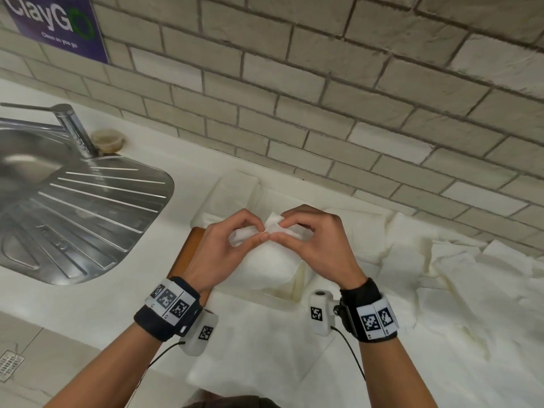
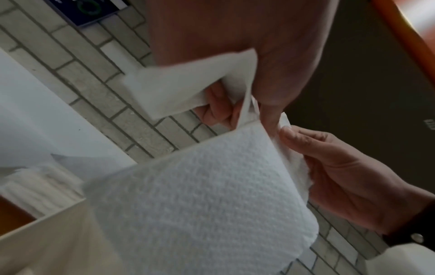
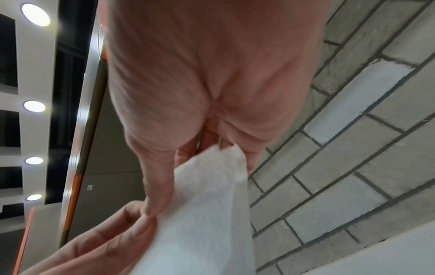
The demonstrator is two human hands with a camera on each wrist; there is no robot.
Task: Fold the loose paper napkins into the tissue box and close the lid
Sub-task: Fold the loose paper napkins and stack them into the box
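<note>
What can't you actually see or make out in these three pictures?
- Tissue box: head view, mostly hidden by the hands and the napkin; lid not visible.
- Right hand fingertips: right wrist view, hidden behind palm and napkin, blurred.
- Poster: head view, cut off by the top edge; small print unreadable.
- Tub by the tap: contents unclear.

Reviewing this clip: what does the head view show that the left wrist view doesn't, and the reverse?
Only the head view shows the steel sink, the faucet, the loose napkins spread on the counter, and both wrist bands. Only the left wrist view shows the held napkin's embossed texture and its hanging sheet from below. Both show the left hand and right hand pinching that napkin, and the brick wall.
</note>
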